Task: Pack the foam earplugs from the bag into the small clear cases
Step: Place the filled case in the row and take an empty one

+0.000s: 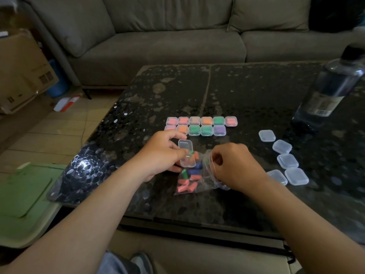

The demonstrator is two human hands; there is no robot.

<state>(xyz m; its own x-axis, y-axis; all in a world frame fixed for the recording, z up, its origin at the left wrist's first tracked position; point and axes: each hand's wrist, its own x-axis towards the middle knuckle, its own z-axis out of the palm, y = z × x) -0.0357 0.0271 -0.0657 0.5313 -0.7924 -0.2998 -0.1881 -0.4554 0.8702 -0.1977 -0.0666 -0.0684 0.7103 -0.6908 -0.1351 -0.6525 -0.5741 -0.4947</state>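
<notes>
one open case [188,163] in left hand [160,153], right hand [235,165] pinching bag [207,175] (earplugs [184,187] inside)

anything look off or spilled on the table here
Nothing spilled or damaged. The filled cases sit in two tidy rows, the near row one short at its right end. Only the empty cases on the right look untidy: a loose scatter, not lined up. The unpacked earplugs all lie inside the bag.

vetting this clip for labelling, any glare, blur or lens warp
Head view: dim light; bright glare on the table at its near-left corner; the bottle at the right edge looks soft and tilted by wide-angle warp; left hand, case, right hand and bag are fairly sharp.
</notes>
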